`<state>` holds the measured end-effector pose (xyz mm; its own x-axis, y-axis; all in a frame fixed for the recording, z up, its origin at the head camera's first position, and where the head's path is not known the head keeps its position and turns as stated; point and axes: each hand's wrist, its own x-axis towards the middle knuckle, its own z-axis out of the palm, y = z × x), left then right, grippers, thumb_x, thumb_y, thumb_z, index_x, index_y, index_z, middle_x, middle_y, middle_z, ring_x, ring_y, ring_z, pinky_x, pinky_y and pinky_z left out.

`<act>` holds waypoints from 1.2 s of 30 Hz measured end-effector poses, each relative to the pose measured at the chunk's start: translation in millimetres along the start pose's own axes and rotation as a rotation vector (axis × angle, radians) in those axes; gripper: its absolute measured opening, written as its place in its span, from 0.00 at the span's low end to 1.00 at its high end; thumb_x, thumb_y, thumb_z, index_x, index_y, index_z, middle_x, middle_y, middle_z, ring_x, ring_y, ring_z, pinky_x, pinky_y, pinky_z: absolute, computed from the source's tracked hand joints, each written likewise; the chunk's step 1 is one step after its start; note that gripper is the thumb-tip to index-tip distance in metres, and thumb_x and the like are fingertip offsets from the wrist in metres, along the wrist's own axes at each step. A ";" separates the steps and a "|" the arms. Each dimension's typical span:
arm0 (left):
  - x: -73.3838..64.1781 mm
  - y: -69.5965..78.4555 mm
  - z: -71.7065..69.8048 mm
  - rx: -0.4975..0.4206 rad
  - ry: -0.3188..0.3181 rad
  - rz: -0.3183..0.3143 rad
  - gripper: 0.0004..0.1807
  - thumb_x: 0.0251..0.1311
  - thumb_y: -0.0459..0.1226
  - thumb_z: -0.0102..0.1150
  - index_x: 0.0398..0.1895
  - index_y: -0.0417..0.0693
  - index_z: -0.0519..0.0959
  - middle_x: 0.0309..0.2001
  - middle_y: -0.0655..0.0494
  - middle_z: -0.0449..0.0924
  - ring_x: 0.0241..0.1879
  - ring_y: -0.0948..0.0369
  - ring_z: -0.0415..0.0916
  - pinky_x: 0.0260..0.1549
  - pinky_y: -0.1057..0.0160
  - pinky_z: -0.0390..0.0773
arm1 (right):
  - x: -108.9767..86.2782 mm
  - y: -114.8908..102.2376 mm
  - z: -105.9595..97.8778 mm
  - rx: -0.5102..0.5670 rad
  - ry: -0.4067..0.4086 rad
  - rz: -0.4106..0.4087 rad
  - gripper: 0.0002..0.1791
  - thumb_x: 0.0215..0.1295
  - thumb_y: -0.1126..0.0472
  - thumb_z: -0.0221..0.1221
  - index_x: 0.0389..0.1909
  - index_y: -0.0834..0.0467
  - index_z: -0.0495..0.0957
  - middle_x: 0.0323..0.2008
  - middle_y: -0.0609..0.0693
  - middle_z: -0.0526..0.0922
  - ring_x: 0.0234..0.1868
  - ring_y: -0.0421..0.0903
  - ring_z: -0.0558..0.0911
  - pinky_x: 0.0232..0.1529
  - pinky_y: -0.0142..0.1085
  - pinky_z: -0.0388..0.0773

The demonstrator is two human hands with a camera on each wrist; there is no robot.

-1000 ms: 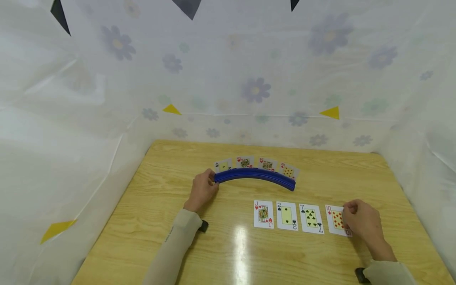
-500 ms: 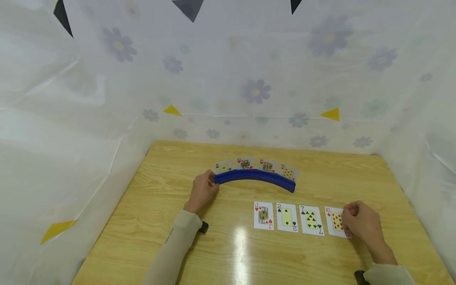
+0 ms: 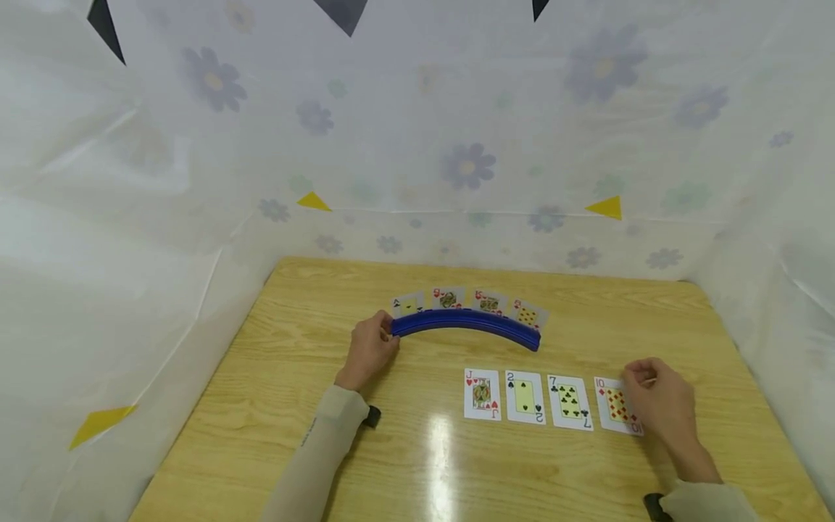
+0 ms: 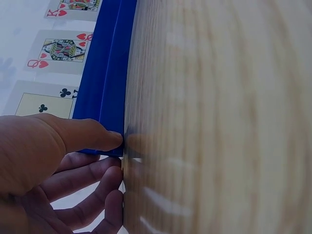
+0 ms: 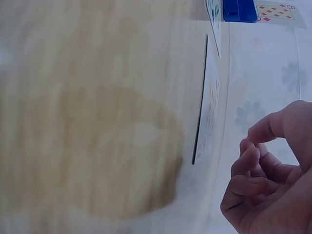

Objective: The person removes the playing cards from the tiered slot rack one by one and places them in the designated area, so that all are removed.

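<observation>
A curved blue card holder (image 3: 466,319) stands on the table with cards upright in its slot. My left hand (image 3: 370,349) pinches its left end, the thumb across the front and the fingers behind. In the holder are an ace of clubs (image 4: 44,103), a queen of hearts (image 4: 58,52), a king of hearts (image 3: 488,301) and a diamonds card (image 3: 527,314). My right hand (image 3: 664,399) is over the right side of the ten of diamonds (image 3: 613,406), covering part of it. In the right wrist view its fingers are curled, thumb tip against a fingertip, nothing between them, apart from the card.
Left of the ten, a jack of hearts (image 3: 482,394), a two of spades (image 3: 525,397) and a seven of clubs (image 3: 570,403) lie face up in a row on the wooden table (image 3: 261,435). Flower-patterned white sheeting (image 3: 391,145) encloses the table's back and sides.
My right hand has shifted slightly up and left over the ten of diamonds. The left hand, the holder and the cards stay in place.
</observation>
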<state>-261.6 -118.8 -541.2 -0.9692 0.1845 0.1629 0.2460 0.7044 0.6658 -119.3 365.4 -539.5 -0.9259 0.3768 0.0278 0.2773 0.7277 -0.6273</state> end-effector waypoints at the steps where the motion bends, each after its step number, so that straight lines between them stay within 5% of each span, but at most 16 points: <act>1: -0.2 -0.1 -0.3 0.003 0.002 0.001 0.14 0.65 0.28 0.73 0.51 0.36 0.82 0.44 0.41 0.90 0.39 0.52 0.89 0.41 0.51 0.90 | 0.3 -1.5 1.4 0.001 0.001 0.001 0.17 0.80 0.54 0.56 0.51 0.64 0.83 0.43 0.60 0.86 0.35 0.41 0.79 0.29 0.28 0.74; 8: 0.2 0.7 -0.6 -0.004 -0.001 0.016 0.14 0.65 0.28 0.73 0.52 0.36 0.82 0.44 0.40 0.90 0.39 0.51 0.89 0.41 0.51 0.90 | 1.7 -12.0 5.7 0.036 -0.020 -0.027 0.17 0.81 0.53 0.57 0.53 0.64 0.83 0.44 0.60 0.87 0.34 0.34 0.77 0.30 0.28 0.75; 15: -0.9 1.8 -1.8 -0.002 -0.001 0.007 0.14 0.65 0.28 0.73 0.51 0.36 0.82 0.44 0.40 0.90 0.39 0.51 0.89 0.41 0.51 0.90 | 9.8 -33.5 12.0 0.078 0.000 -0.163 0.13 0.80 0.56 0.60 0.51 0.62 0.85 0.43 0.60 0.88 0.34 0.21 0.73 0.32 0.25 0.75; 22: -0.8 3.6 -2.8 -0.019 -0.012 0.003 0.14 0.65 0.28 0.74 0.52 0.36 0.83 0.45 0.40 0.90 0.40 0.50 0.90 0.43 0.50 0.90 | 15.6 -56.3 15.0 0.116 -0.033 -0.298 0.16 0.79 0.56 0.64 0.58 0.62 0.83 0.51 0.64 0.90 0.41 0.12 0.70 0.35 0.22 0.80; 32: 1.4 2.6 -3.0 -0.027 -0.029 -0.014 0.14 0.66 0.29 0.73 0.52 0.37 0.83 0.45 0.41 0.90 0.41 0.51 0.89 0.43 0.50 0.90 | 21.4 -78.5 21.9 0.171 0.009 -0.384 0.14 0.79 0.62 0.62 0.59 0.64 0.83 0.55 0.64 0.89 0.45 0.09 0.69 0.41 0.13 0.74; 36: 1.3 0.7 -3.5 -0.020 -0.019 -0.015 0.14 0.65 0.28 0.73 0.51 0.37 0.83 0.44 0.41 0.90 0.40 0.51 0.89 0.43 0.50 0.90 | 22.3 -88.0 27.5 0.185 0.029 -0.410 0.15 0.78 0.62 0.64 0.59 0.63 0.84 0.55 0.64 0.89 0.45 0.21 0.79 0.41 0.13 0.73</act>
<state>-262.7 -120.4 -538.0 -0.9725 0.1871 0.1389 0.2309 0.6932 0.6828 -171.4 294.0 -505.1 -0.9414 0.0969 0.3231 -0.1636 0.7064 -0.6886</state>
